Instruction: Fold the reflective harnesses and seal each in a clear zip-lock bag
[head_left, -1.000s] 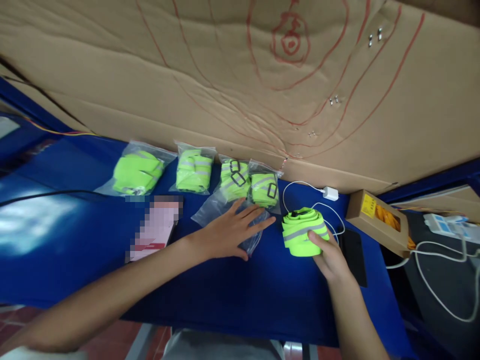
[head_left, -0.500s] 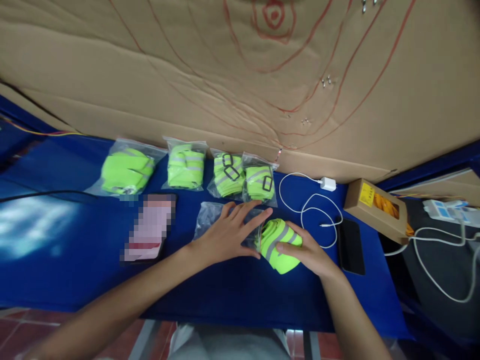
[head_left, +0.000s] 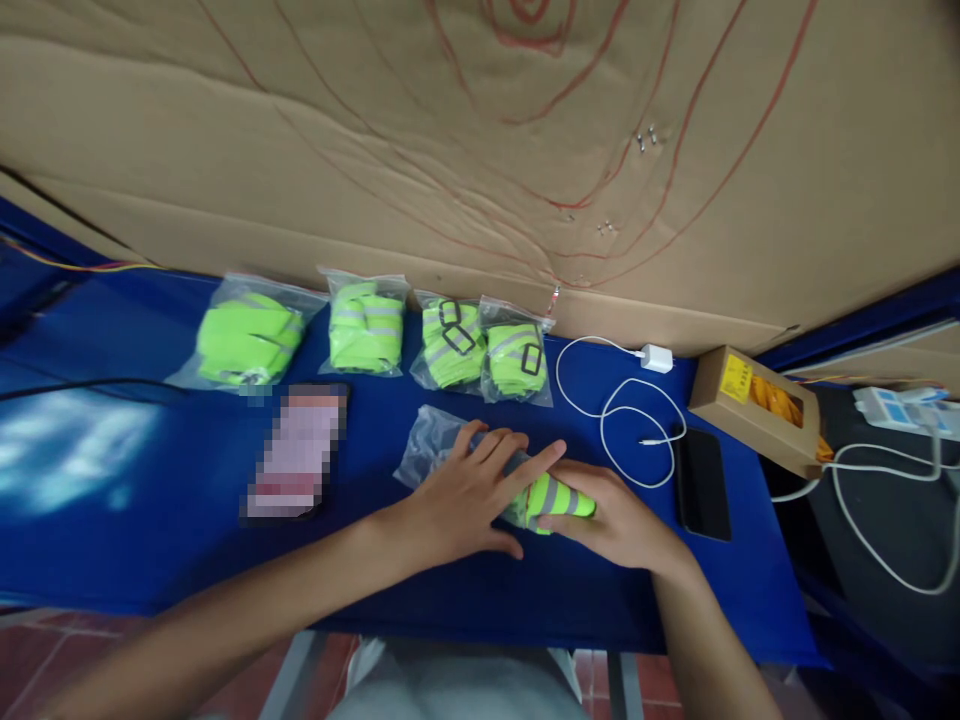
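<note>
A clear plastic zip bag (head_left: 429,447) lies on the blue table, its far end crumpled. My left hand (head_left: 469,495) rests over the bag with fingers spread and thumb stretched out, covering most of it. From the right, my right hand (head_left: 619,510) grips a folded neon-yellow reflective strap bundle (head_left: 559,497) with grey stripes, thumb on the near side. The bundle's left end is at the bag's mouth and seems partly inside it; my left hand hides how far.
Several bagged yellow bundles (head_left: 365,330) line the back of the table. A phone with a blurred screen (head_left: 296,450) lies left. At right are a white charger (head_left: 656,358) with cable, a black phone (head_left: 703,483) and a cardboard box (head_left: 757,410). A cardboard panel (head_left: 375,200) stands behind.
My right hand has pushed the yellow bundle toward the bag, so less of the bundle shows. My left hand has shifted slightly right and down over the bag.
</note>
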